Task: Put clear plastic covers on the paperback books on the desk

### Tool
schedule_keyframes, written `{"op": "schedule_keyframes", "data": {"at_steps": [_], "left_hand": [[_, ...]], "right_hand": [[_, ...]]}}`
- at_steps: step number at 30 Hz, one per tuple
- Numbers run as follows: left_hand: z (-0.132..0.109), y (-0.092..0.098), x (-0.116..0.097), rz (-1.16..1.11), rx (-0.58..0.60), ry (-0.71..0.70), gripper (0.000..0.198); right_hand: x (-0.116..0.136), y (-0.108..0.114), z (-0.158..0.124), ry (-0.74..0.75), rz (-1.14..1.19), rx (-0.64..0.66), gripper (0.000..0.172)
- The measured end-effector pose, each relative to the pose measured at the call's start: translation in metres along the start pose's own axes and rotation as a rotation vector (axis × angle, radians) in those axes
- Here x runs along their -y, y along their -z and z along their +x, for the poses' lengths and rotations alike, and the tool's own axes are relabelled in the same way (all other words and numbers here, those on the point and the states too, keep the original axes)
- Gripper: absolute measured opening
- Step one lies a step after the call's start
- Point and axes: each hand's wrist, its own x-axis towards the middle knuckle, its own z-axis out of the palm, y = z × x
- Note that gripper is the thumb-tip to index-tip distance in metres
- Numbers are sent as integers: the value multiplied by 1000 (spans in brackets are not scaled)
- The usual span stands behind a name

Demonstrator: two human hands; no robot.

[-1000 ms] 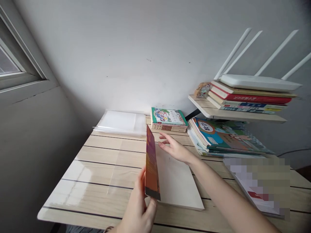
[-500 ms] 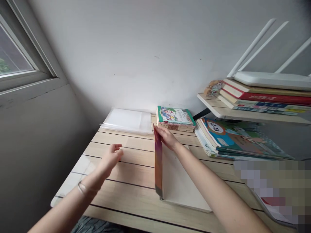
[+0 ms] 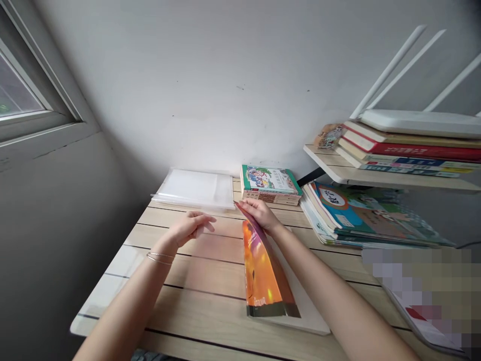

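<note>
A thin book lies on the wooden desk (image 3: 195,321) with its orange cover (image 3: 263,276) lifted and slanting over the white page (image 3: 313,323). My right hand (image 3: 259,213) pinches the cover's far top corner. My left hand (image 3: 191,226) rests to the left of the book, fingers curled in a pinch on a clear plastic sheet (image 3: 124,271) that lies flat and glossy on the desk. A thin bracelet circles my left wrist.
A stack of clear plastic sleeves (image 3: 195,188) lies at the back by the wall. Beside it are a green-covered book pile (image 3: 270,183) and a spread of colourful schoolbooks (image 3: 361,213). A small shelf (image 3: 376,175) carries more books and a white router (image 3: 417,123). A window is at left.
My left hand let go of the cover's near edge and moved left and forward onto the clear sheet. My right hand took the cover's top corner and tilted it from upright towards the right.
</note>
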Motion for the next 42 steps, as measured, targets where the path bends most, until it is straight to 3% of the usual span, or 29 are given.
{"op": "schedule_keyframes", "data": {"at_steps": [3,7,12,17,22,27,33,42], "left_hand": [[6,-12,7,-155,75,-61,20],[6,-22,14,-326,139,-40,17],[-6,-20,9,-332,159,-65,19],[3,-17,13,-338,137,-21,49],[12,-42,29,-137,-8,-206,37],[9,-65,38,-9,46,-390,36],[-2,-58,30,-63,-61,-273,52],[-16,-72,21,-67,-16,-172,47]], "right_hand": [[-4,-1,-1,61,-166,21,41],[-7,-3,-5,63,-345,37,37],[-7,-1,-12,58,-439,47,35],[-16,3,-14,35,-453,67,34],[-20,-3,-13,82,-488,63,35],[-14,-13,-13,151,-553,-7,31],[-13,-16,-13,187,-565,-36,24],[-11,-26,-9,174,-530,-164,13]]}}
